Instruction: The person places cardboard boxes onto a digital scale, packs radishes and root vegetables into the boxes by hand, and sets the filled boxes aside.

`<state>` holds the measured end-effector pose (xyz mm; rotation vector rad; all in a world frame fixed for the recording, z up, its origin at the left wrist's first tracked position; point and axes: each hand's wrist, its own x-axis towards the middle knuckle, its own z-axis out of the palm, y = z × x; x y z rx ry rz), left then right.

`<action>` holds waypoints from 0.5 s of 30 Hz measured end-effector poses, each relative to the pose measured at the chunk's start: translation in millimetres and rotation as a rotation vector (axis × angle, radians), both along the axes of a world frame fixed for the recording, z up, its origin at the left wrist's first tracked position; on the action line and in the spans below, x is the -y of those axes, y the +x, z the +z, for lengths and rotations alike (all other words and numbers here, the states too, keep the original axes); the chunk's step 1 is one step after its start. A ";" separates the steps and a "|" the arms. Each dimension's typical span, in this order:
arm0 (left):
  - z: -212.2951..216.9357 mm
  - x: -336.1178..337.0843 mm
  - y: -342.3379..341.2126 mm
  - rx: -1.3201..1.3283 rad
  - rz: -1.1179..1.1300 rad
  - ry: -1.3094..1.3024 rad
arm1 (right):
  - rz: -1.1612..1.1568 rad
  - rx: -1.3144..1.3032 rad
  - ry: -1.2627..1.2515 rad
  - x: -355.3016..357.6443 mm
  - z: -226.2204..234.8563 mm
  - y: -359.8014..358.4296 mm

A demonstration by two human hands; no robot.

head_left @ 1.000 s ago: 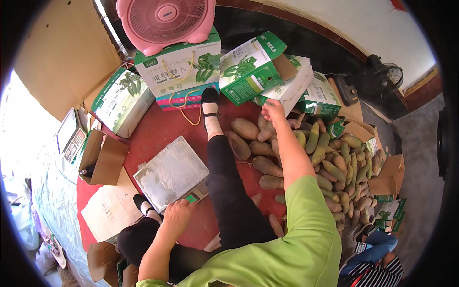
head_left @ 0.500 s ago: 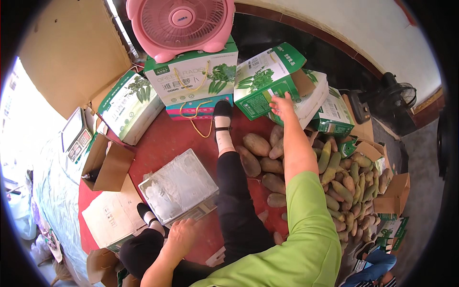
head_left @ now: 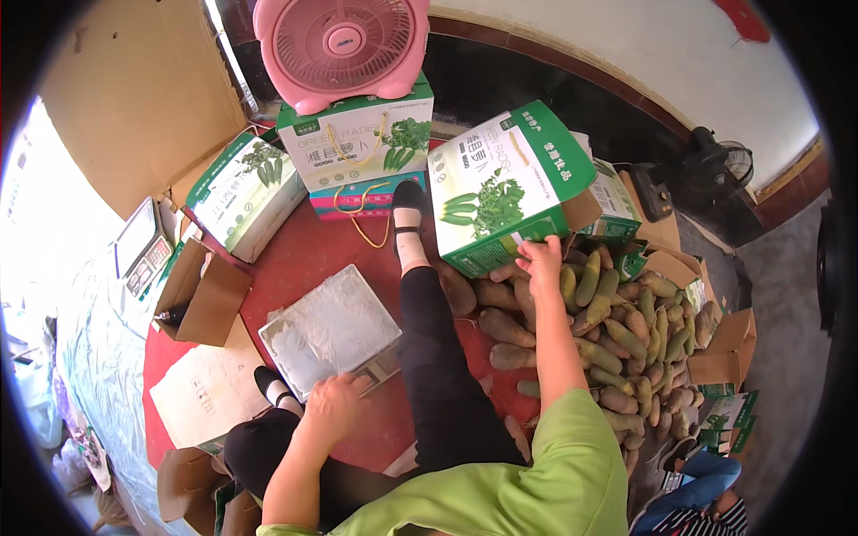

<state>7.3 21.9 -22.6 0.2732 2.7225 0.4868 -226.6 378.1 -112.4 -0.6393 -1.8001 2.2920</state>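
A white and green carton (head_left: 487, 192), printed with leafy green radishes, tilts toward me over the far edge of the radish heap. My right hand (head_left: 542, 261) is closed on its near lower edge, thumb and fingers pinching the cardboard. One end flap of the carton hangs loose on the right. My left hand (head_left: 338, 404) is at the near edge of a flat scale (head_left: 331, 326) with a scuffed, plastic-covered top. Its fingers are loosely bent but apart, and nothing shows in them. Many green and brownish radishes (head_left: 617, 339) lie to the right of my leg.
A pink fan (head_left: 344, 45) stands on another radish carton (head_left: 357, 143) at the back. More cartons (head_left: 246, 196) and an open brown box (head_left: 204, 299) are on the left. A black fan (head_left: 728, 165) stands at right; another person's blue-clad leg (head_left: 693, 491) shows lower right.
My right hand has drawn the carton nearer, turning its printed face up more and covering some radishes. My left hand has moved slightly up to the scale's edge.
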 end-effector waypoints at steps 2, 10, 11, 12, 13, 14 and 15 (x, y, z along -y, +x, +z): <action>2.6 3.5 1.2 -0.041 0.012 0.019 | 0.003 -0.062 0.067 -10.9 34.2 18.6; 18.2 26.1 -5.1 -0.226 0.209 0.117 | 0.172 -0.297 0.461 -1.6 144.3 72.7; 18.8 31.8 -4.7 -0.323 0.251 0.162 | 0.180 -0.296 0.457 2.1 152.1 78.2; 22.0 36.4 -4.7 -0.320 0.259 0.158 | 0.232 -0.356 0.586 5.4 159.8 83.2; 24.0 40.5 -5.5 -0.441 0.310 0.177 | 0.282 -0.415 0.716 8.5 165.7 87.8; 25.6 45.1 -6.0 -0.562 0.360 0.195 | 0.289 -0.412 0.712 14.6 171.5 92.2; 26.2 51.4 -5.9 -0.557 0.366 0.190 | 0.329 -0.477 0.685 23.8 176.4 96.0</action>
